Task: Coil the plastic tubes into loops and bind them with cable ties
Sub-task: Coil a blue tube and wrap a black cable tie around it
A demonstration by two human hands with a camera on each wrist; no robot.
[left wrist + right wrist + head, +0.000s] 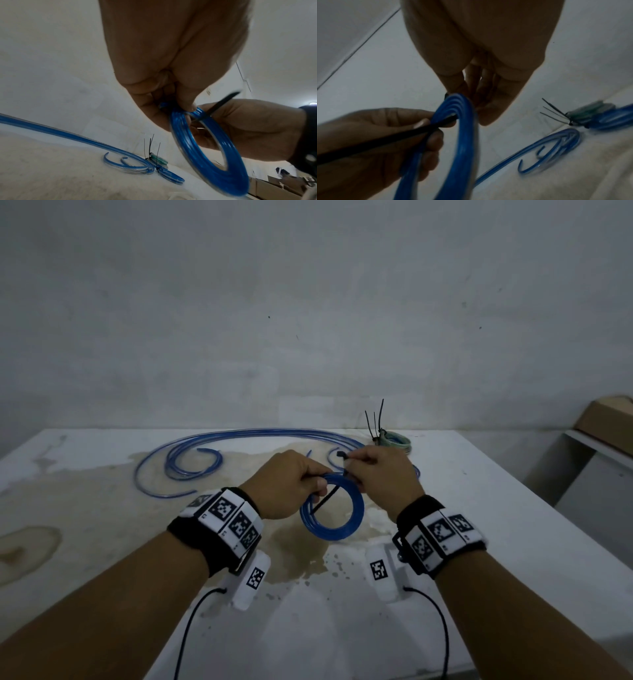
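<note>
L hand [287, 484] pinched blue coil [331, 510]; R hand [383, 479] pinched black cable tie [327, 499].
Both grips closed tight, held above counter [479, 508].

Right hand [488, 75]: seen from the wrist, filling the upper centre, fingers curled down onto the top of a blue coil.
Blue tube coil [458, 142]: several turns of blue plastic tube, held upright and edge-on, slightly blurred.
Left hand [382, 146]: lower left, fingers curled round the near side of the coil.
Black cable tie [376, 142]: a dark strap running from the lower left edge up to the coil's top.
Table [556, 182]: pale, stained surface.
Loose blue tubes [556, 146]: curved lengths lying on the table.
Bound coils [599, 115]: green and blue bundles at far right, black tie tails sticking up.
</note>
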